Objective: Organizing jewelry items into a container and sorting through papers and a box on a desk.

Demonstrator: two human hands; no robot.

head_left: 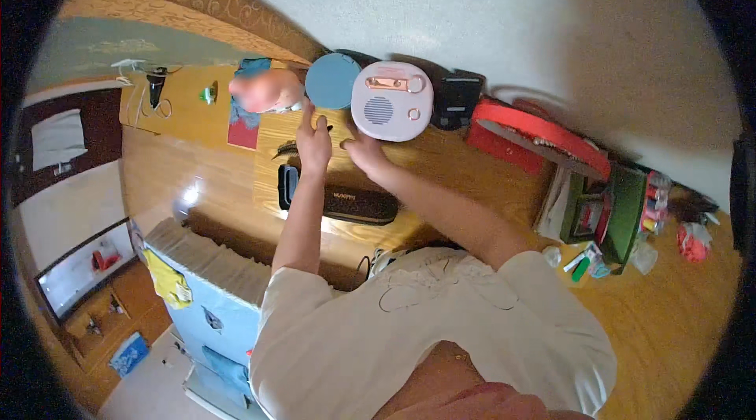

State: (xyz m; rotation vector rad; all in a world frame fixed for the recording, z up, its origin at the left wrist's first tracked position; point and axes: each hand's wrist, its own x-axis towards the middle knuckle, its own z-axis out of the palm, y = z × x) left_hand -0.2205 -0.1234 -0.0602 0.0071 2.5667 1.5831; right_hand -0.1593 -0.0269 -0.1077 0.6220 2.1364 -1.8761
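Observation:
My left hand (315, 140) lies with its fingers apart on a light wooden board (272, 176), just below a round blue disc-shaped device (332, 81). My right hand (364, 154) is at the lower left edge of a pink and white speaker (391, 101) with rounded corners, and its fingers curl against the speaker's base. The speaker stands upright against the wall. A black cylindrical speaker (358, 205) lies on the board under my forearms, with a small black case (287, 184) beside its left end.
A black box (457, 101) stands right of the pink speaker, then a red tray-like lid (543, 136) and a green box (618, 211) with small items around it. At the left are a pink rounded object (268, 91), cables (153, 93) and a blue cardboard box (209, 294).

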